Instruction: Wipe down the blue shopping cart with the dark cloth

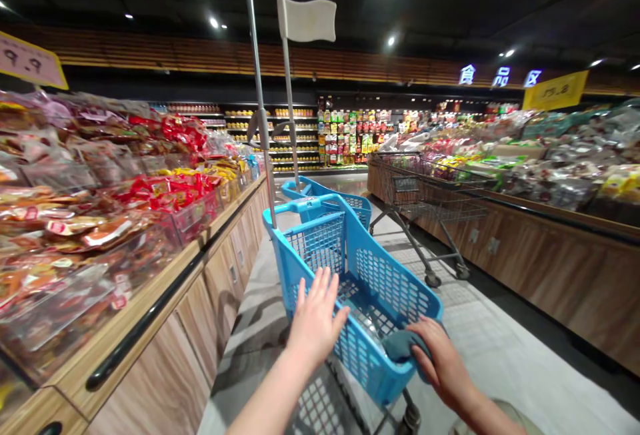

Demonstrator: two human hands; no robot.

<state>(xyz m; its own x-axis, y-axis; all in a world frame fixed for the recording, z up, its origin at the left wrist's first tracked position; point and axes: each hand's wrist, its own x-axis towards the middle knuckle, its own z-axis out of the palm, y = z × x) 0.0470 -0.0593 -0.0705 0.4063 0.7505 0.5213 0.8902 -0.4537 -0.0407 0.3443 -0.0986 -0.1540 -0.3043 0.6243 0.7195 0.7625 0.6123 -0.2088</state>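
A small blue plastic shopping cart (pixel 395 268) stands before me in the aisle, its near end toward me. My right hand (pixel 435 352) is closed on a grey-blue cloth (pixel 400 345), which lies over the cart's near rim. Part of the cloth hangs inside the basket. With fingers spread, my left hand (pixel 320 318) is at the cart's left rim and holds nothing. Whether its palm touches the rim, I cannot tell. From the cart's far corner rises a metal pole (pixel 257 68).
Another blue cart (pixel 357 202) with a white flag (pixel 310 20) stands just beyond. A dark wire cart (pixel 415 188) is at the right. Wooden counters heaped with packaged food (pixel 100 222) line both sides. Stocked shelves (pixel 355 138) cross the back.
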